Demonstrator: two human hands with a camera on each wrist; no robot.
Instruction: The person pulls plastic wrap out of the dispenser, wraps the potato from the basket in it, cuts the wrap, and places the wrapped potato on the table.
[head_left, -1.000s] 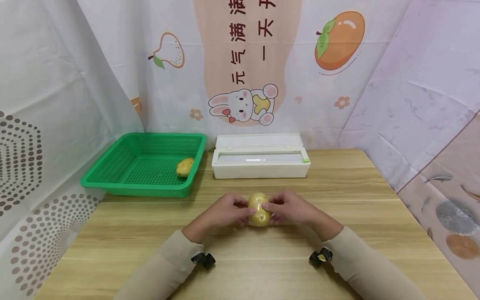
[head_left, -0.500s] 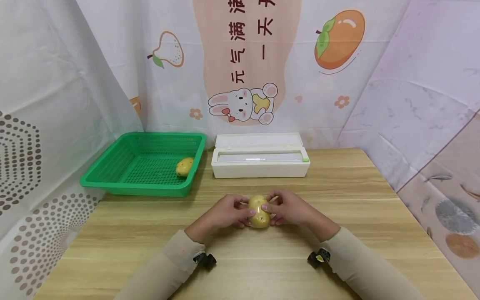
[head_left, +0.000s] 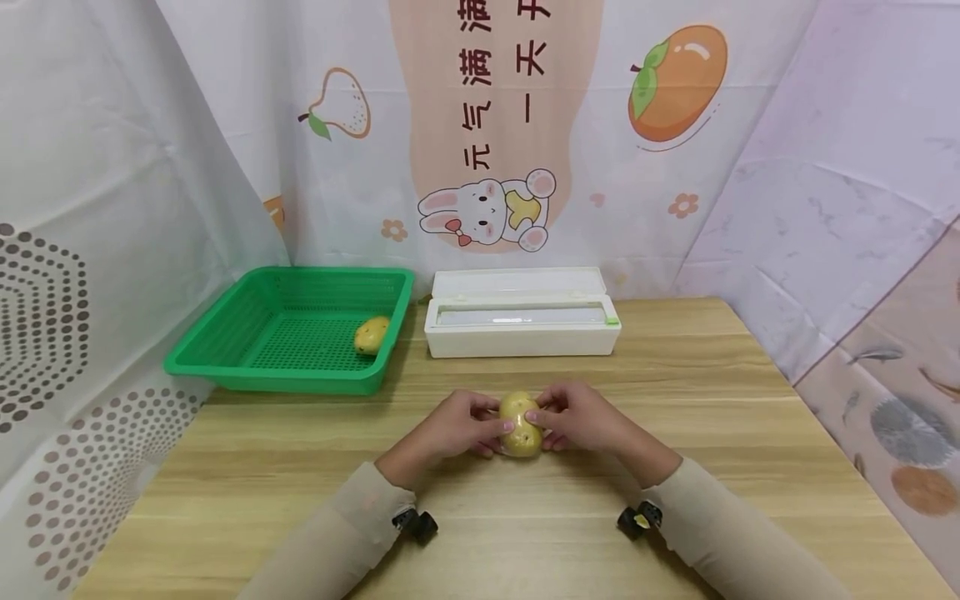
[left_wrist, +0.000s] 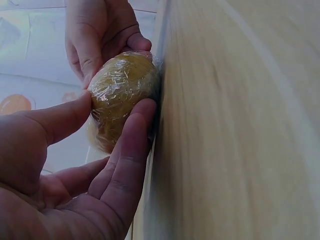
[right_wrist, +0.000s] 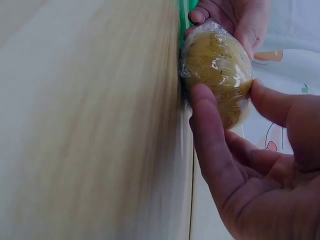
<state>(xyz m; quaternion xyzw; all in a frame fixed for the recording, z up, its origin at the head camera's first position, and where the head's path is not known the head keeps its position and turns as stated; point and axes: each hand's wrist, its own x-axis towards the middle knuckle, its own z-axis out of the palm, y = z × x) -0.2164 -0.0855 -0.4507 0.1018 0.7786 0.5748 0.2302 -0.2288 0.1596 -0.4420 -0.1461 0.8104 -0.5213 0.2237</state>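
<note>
A yellow potato (head_left: 521, 423) wrapped in shiny clear cling film is held between both hands, low over the middle of the wooden table. My left hand (head_left: 463, 425) grips its left side, thumb on top and fingers round the lower side. On the opposite side my right hand (head_left: 576, 418) holds it the same way. The left wrist view shows the film lying wrinkled over the wrapped potato (left_wrist: 122, 85), with fingertips pressed against it. From the right wrist, the potato (right_wrist: 217, 65) shows small dark specks under the film.
At the back left stands a green plastic basket (head_left: 277, 379) with another potato (head_left: 371, 335) inside at its right wall. A white cling film box (head_left: 522, 342) with its lid raised stands behind the hands. Printed curtains (head_left: 637, 192) hang behind the wooden table (head_left: 697, 400).
Both hands keep their grip on the wrapped potato, which has come very slightly nearer the front of the table. Basket and box stay where they were.
</note>
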